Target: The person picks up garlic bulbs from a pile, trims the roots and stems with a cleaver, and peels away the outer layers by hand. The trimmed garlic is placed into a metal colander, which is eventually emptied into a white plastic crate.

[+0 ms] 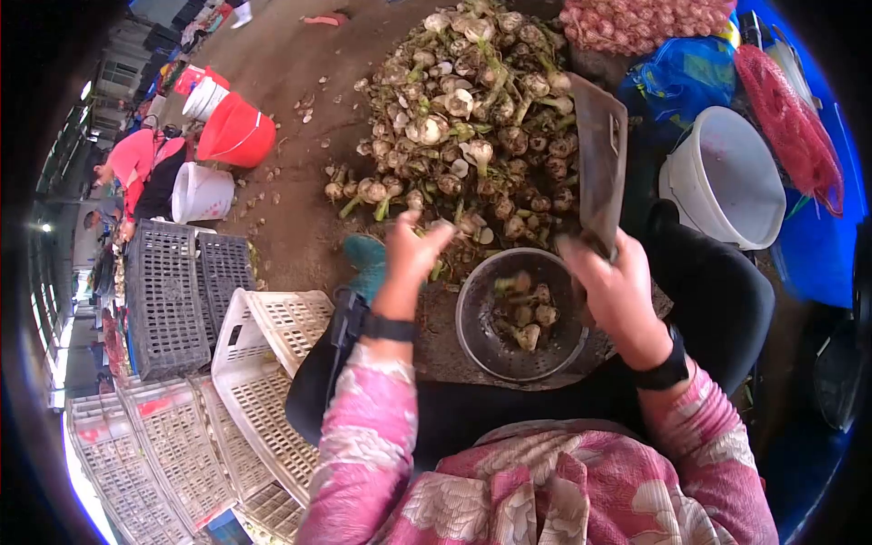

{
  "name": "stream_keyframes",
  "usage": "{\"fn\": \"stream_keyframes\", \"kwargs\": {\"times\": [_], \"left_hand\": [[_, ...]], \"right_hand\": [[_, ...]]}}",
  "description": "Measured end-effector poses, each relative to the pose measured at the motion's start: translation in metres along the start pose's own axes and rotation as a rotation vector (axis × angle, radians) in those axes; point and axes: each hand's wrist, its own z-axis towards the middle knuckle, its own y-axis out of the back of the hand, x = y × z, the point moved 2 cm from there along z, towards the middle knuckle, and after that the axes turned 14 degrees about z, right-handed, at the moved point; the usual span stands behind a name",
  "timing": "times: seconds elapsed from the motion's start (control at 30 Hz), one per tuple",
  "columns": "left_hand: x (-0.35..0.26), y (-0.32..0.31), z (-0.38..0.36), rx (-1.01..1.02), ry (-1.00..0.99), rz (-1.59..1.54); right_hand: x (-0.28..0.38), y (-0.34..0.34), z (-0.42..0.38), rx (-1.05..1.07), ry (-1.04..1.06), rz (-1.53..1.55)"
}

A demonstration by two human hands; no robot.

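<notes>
Brown floor (327, 64) bears heaped bulbs (445, 127); pale, brown-stained, some green-stemmed.

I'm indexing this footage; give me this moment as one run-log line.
left hand: open, nothing visibly held, near bulb pile | right hand: grips broad blade | colander: several loose bulbs inside

Brown floor (300, 68) (daylight (62, 359) far left)

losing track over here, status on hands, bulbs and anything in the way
Left hand looks empty, near pile; right hand grips cleaver. A few bulbs in bowl. Right hand by bowl's rim, mouth otherwise unblocked.
</notes>
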Motion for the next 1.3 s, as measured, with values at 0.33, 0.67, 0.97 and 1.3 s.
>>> {"fn": "stream_keyframes", "kwargs": {"times": [0.33, 0.67, 0.97, 1.3], "left_hand": [[0.077, -0.102, 0.159, 0.016, 0.155, -0.020], [0.017, -0.109, 0.156, 0.134, 0.135, 0.442], [0.045, -0.162, 0.154, -0.109, 0.071, -0.240], [-0.064, -0.042, -0.010, 0.404, 0.023, -0.927]], "right_hand": [[-0.028, -0.004, 0.016, 0.023, -0.407, 0.308], [-0.051, -0.015, 0.048, -0.147, -0.631, 0.366], [-0.058, -0.015, 0.030, -0.053, -0.611, 0.373], [-0.041, -0.010, 0.029, -0.124, -0.126, 0.292]]}}
